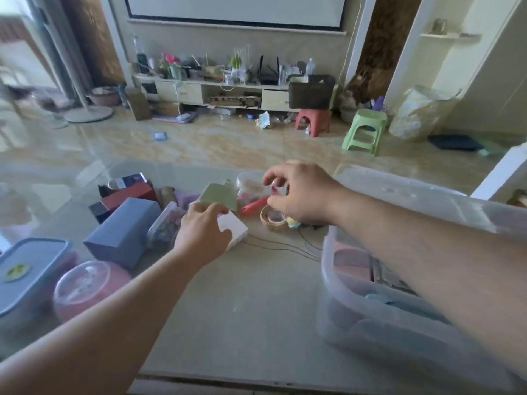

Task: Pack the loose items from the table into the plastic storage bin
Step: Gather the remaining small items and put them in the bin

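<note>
Blurred—no label legible.

two hands: left (pixel 204 230), right (pixel 299 192). one clear storage bin (pixel 399 323) at 3 o'clock. one blue-grey box (pixel 124 232), one red box (pixel 129 195), one tape roll (pixel 275 219), one red pen (pixel 254 206). two stools on the floor at 1 o'clock: red (pixel 313 121), green (pixel 366 131).

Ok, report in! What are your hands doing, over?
Left hand gripping white box. Right hand open above red marker. Clear plastic storage bin at right, partly filled.
</note>
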Available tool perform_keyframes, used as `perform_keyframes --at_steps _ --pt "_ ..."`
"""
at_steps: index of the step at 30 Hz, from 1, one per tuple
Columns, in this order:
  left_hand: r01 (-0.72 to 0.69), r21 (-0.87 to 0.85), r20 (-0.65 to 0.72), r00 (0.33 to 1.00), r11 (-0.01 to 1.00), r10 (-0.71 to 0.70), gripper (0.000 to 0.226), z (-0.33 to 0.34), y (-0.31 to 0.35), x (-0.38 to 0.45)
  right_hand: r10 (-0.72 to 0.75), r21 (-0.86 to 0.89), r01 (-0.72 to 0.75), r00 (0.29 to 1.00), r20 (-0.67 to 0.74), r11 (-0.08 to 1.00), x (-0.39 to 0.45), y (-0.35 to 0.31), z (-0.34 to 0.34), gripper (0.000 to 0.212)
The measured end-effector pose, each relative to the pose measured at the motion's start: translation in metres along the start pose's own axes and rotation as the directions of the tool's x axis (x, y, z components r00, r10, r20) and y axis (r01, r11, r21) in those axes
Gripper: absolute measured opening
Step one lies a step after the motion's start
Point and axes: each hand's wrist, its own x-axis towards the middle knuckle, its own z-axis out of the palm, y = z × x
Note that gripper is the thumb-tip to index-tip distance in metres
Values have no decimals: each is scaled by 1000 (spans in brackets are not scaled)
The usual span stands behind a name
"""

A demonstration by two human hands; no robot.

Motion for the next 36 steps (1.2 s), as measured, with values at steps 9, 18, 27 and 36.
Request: perform_keyframes --at_steps 9,18,27,36 --pt "-77 318 18 997 945 75 72 61 -42 31 284 -472 -92 891 354 877 114 -14 146 65" --pt "-55 331 -138 985 942 106 50 17 -86 40 340 -358 -224 889 305 906 114 -1 197 99" --pt "25 225 -181 983 974 17 42 16 -105 30 393 89 -391 920 -9 916 81 -12 194 97" --pt "-32 84 228 974 996 12 70 12 -105 -2 606 643 -433 793 -63 632 -26 -3 225 88"
